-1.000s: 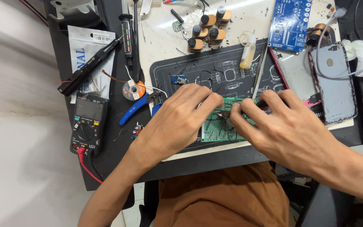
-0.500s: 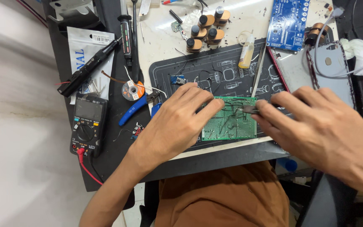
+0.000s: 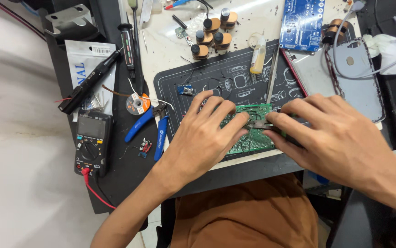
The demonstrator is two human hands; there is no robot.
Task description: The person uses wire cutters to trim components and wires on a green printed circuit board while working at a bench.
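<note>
Green perfboard (image 3: 253,138) lies on the dark work mat (image 3: 216,78), my left hand (image 3: 202,138) pressing it flat. My right hand (image 3: 331,133) pinches a small tool (image 3: 257,125) against it; a slip could bend leads.

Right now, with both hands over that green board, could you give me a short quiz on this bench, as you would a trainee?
1. True or false: the left hand rests on the green board.
2. Which lies nearest the multimeter? A) blue cutters B) blue board C) small bottle
3. What colour is the mat under the green board?

Key: 1 true. 2 A. 3 black. The right hand meets the left over the board, holding a small metal tool between its fingers.
</note>
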